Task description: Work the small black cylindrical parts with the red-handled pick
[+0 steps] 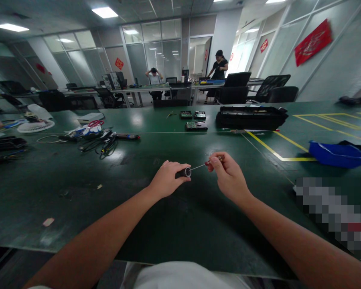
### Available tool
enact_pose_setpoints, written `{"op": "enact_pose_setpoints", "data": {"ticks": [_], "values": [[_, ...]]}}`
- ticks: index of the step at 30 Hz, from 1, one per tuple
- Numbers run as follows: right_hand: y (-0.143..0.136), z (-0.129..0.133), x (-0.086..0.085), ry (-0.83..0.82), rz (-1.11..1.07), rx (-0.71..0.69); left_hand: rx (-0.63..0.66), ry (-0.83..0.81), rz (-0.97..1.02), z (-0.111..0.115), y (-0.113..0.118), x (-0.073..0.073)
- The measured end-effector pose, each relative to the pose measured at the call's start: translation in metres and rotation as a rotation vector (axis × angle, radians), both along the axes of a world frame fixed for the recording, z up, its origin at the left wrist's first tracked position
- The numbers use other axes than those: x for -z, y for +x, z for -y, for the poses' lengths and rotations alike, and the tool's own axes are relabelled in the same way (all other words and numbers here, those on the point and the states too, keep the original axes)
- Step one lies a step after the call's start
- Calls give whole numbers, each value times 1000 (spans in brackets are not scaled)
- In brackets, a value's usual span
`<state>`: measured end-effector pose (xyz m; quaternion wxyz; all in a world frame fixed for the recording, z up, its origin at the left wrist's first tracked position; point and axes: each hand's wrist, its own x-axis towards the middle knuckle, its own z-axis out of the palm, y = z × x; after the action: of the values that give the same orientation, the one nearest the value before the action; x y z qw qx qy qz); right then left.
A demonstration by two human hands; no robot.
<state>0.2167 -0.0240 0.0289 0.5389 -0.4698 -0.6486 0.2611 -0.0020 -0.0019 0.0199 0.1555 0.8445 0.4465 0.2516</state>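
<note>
My left hand (169, 179) is closed around a small black flashlight (180, 173), its round end with a silvery rim facing right and toward me. In my right hand (228, 176) is a screwdriver (209, 163), held by its reddish handle between thumb and fingers. The thin metal shaft points left, and its tip reaches the rim of the flashlight. Whether the tip goes inside or only touches the rim, I cannot tell. Both hands are just above the green table (156, 224).
Several hard drives (196, 126) lie behind my hands, beside a long black casing (252, 118). Tangled cables (104, 144) and a white fan part (36, 125) are at left. At right sit a blue bag (338, 155) and a pixelated object (333, 212). Two people are farther back.
</note>
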Motion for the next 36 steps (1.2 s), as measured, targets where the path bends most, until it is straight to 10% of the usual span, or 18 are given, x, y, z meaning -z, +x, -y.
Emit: {"op": "enact_pose_setpoints", "data": {"ticks": [36], "values": [[1,10,-12,-8,373,-20,-8,-4,-12,-2,-1,6]]}}
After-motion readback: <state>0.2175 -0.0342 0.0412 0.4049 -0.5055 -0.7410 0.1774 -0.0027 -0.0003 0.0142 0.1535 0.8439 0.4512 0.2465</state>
